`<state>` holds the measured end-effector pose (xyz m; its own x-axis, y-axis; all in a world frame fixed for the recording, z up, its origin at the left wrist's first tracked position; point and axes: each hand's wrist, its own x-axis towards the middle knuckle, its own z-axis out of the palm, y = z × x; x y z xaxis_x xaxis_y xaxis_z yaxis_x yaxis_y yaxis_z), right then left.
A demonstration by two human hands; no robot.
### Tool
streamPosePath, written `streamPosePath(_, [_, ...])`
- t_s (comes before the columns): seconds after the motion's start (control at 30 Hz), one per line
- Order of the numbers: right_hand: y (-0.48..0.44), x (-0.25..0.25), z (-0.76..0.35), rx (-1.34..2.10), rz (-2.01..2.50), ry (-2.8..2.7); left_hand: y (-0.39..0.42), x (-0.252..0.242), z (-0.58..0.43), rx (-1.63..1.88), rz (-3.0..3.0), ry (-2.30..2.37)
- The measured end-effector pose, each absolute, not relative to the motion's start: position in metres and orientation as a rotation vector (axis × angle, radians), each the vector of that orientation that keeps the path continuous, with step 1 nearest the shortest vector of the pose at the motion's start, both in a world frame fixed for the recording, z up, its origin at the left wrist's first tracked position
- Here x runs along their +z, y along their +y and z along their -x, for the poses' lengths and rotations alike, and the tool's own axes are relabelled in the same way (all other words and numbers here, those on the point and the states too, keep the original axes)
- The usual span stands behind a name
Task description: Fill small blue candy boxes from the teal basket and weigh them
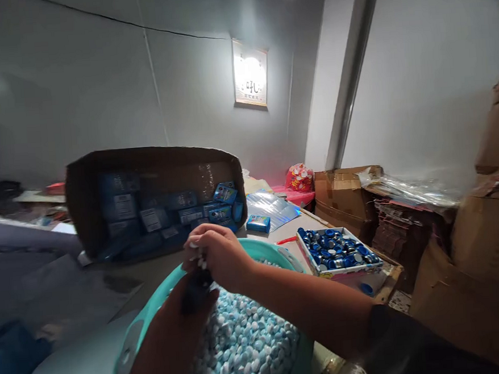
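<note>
Both my hands meet over a turquoise tub (143,320) filled with small blue and white pieces (251,338). My left hand (193,299) is wrapped round a dark blue container (193,292), whose lower part is in shadow. My right hand (220,254) is closed just above it, with several white pieces (200,259) showing between its fingers and the container's top.
Behind the tub, a cardboard box (153,154) lies on its side with blue packets inside. One blue packet (258,223) sits beside it. At the right stands a tray (343,271) of blue caps; cartons (339,195) and stacked cardboard (391,228) are beyond.
</note>
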<state>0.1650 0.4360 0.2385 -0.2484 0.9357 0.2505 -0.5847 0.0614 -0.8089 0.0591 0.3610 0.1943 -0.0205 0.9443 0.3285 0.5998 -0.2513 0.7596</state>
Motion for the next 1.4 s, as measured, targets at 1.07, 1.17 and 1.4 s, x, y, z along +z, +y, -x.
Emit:
streamPosePath(1.07, [0.427, 0.243, -0.168, 1.56, 0.508, -1.054, 0.375, 0.194, -0.057, 1.064, -1.745, 1.588])
streamPosePath(1.17, [0.427, 0.243, -0.168, 1.553, 0.502, -1.074, 0.376, 0.194, -0.057, 1.091, -1.747, 1.58])
streamPosePath(1.4, [0.425, 0.244, -0.168, 1.53, 0.495, -1.099, 0.374, 0.196, -0.058, 1.138, -1.739, 1.582])
